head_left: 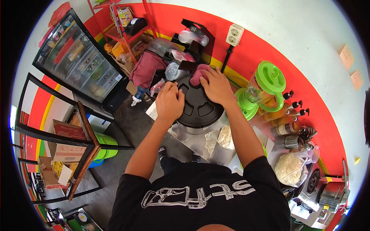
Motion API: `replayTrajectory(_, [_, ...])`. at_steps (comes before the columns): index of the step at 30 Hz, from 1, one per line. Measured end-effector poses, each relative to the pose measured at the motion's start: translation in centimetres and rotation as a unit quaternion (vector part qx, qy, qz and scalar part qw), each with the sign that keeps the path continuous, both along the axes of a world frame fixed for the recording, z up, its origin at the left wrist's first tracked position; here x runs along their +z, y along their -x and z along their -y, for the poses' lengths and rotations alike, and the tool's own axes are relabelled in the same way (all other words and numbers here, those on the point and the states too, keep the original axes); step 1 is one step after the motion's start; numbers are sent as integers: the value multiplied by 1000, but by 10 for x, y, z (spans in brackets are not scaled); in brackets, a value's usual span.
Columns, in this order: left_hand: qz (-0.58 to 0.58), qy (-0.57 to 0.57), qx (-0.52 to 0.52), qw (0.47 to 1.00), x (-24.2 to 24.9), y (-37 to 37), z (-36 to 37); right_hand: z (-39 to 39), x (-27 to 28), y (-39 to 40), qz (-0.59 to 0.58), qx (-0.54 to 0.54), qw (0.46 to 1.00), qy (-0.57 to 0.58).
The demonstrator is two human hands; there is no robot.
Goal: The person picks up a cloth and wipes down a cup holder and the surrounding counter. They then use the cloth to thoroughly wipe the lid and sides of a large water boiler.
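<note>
Centre frame: left hand (169, 103) lies flat, fingers together, on the black lid (198, 107); right hand (216, 86) presses a pink cloth (200, 74) at its far rim, on the counter (196, 142).

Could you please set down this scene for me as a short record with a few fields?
setting: small food stall counter against a red and white wall
left hand: flat on the black round lid, by its left rim
right hand: pressing a pink cloth at the lid's far edge
lid sits on: a metal pot, mostly hidden
right of the lid: green blender, pump bottles
on the counter near the person: bag of white food
left of the person: glass-door fridge
</note>
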State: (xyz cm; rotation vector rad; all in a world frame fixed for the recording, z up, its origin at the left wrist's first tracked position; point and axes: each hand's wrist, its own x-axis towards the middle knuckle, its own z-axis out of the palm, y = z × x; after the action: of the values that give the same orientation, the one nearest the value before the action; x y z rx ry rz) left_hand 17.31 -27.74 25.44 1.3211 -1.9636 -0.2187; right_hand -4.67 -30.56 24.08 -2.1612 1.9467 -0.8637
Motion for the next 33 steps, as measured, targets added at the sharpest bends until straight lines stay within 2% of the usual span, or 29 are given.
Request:
replayTrajectory(2, [-18, 5, 50, 999, -4, 3, -1, 5, 9, -18, -73, 52, 996, -6])
replayTrajectory(4, [-4, 9, 48, 999, -10, -1, 0, 2, 6, -40, -78, 67, 995, 15])
replayTrajectory(6, [-85, 58, 64, 993, -12, -1, -2, -6, 4, -59, -124, 116, 983, 68])
replayTrajectory(8, [-84, 83, 86, 989, -15, -3, -2, -17, 9, -65, -121, 128, 981, 86])
replayTrajectory(11, [-72, 123, 109, 984, -20, -7, -5, -39, 11, -67, -79, 225, 966, 99])
replayTrajectory(16, [-70, 133, 85, 985, -19, -14, -4, -75, 20, -40, -29, 260, 962, 80])
replayTrajectory(18, [-154, 6, 26, 988, -26, -21, 6, -80, 24, -22, 26, 333, 941, 44])
replayTrajectory(19, [-178, -11, 23, 984, -28, -20, 12, -83, 32, -13, 24, 332, 942, 41])
replayTrajectory(21, [-160, -22, 2, 987, -25, -16, 20, -85, 58, 4, 132, 353, 926, -33])
replayTrajectory(22, [-139, -31, -19, 990, -18, -13, 24, -85, 72, 12, 131, 350, 927, -31])
replayTrajectory(24, [-153, -64, -39, 985, -11, -1, 28, -87, 97, 24, 273, 221, 936, -14])
replayTrajectory(26, [-108, -75, -58, 990, -13, 11, 32, -85, 109, 32, 346, 97, 931, 58])
replayTrajectory(27, [-46, -49, -40, 997, -9, 15, 26, -84, 114, 38, 342, 96, 933, 57])
replayTrajectory(29, [-27, -42, -31, 998, -11, 17, 25, -82, 119, 50, 262, 66, 956, 115])
replayTrajectory(30, [-1, -35, -20, 999, -12, 17, 24, -81, 117, 49, 260, 66, 957, 113])
replayTrajectory(32, [3, -34, -17, 999, -11, 18, 23, -77, 100, 41, 58, 41, 985, 159])
replayTrajectory(33, [5, -32, -12, 999, -10, 19, 23, -73, 86, 35, 91, 56, 986, 125])
